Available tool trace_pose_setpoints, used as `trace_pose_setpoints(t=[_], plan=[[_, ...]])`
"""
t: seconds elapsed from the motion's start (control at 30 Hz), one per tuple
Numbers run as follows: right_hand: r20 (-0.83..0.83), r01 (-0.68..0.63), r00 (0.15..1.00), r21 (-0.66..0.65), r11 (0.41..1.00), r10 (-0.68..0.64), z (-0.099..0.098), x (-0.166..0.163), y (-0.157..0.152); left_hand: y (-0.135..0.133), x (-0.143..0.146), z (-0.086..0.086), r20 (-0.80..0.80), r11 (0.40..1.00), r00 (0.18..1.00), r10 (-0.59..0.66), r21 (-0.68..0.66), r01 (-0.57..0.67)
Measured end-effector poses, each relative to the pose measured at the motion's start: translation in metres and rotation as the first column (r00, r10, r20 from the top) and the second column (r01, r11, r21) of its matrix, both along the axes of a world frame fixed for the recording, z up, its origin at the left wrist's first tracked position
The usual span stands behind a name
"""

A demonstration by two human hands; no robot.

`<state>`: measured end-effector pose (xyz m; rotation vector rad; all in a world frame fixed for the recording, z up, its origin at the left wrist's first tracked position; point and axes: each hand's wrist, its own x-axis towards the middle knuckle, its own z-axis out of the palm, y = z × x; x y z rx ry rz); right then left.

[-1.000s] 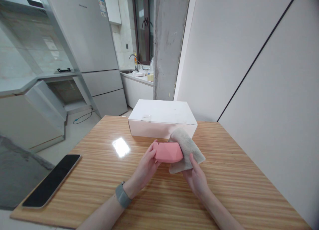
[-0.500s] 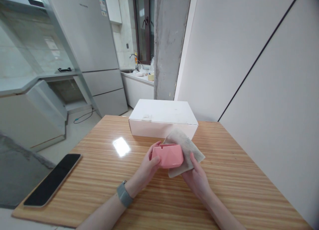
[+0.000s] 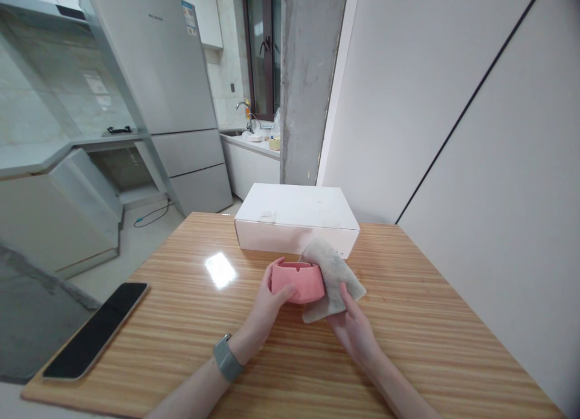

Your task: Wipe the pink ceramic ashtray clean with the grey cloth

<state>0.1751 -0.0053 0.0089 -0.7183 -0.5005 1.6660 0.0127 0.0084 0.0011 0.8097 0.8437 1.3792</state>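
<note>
My left hand [image 3: 268,303] grips a small pink faceted bowl [image 3: 298,280] by its left side, holding it just above the wooden table [image 3: 190,322]. A notch shows in the bowl's rim. My right hand [image 3: 353,328] holds a grey-beige cloth [image 3: 333,275] pressed against the bowl's right side. A grey band sits on my left wrist.
A closed white cardboard box [image 3: 296,216] lies on the table just behind the bowl. A dark phone [image 3: 95,329] lies face up near the table's left edge. A white wall runs along the right; a fridge [image 3: 154,74] and kitchen counter stand beyond the table.
The pink bowl has turned in my hands from lying on its side to rim up and shifted slightly left. The cloth moved with it along the right side.
</note>
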Motion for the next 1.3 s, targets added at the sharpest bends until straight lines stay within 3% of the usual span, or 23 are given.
trace_pose_setpoints(t=[0.3,0.6,0.73,0.9,1.13,1.3], plan=[[0.004,0.067,0.998,-0.001,0.998,-0.067,0.002,0.003,0.005,0.002,0.000,0.002,0.304,0.967,0.924,-0.233,-0.032,0.254],[-0.037,0.015,0.999,0.041,0.999,-0.013,0.014,0.005,0.005,0.000,-0.007,0.001,0.026,0.970,0.973,-0.230,0.084,0.227],[-0.068,-0.055,0.996,0.056,0.997,0.058,0.012,0.002,0.003,-0.005,-0.004,0.004,0.046,0.949,0.959,-0.280,0.164,0.269],[-0.053,-0.101,0.993,0.070,0.992,0.105,0.011,-0.001,0.001,-0.008,-0.004,0.007,0.080,0.931,0.935,-0.346,0.156,0.331],[-0.057,-0.116,0.991,0.046,0.992,0.119,0.010,0.001,0.000,0.000,-0.008,-0.001,0.026,0.958,0.968,-0.249,0.151,0.242],[-0.032,-0.031,0.999,-0.002,1.000,0.031,0.002,0.002,-0.002,0.001,-0.006,-0.002,-0.010,0.985,0.994,-0.113,0.134,0.114]])
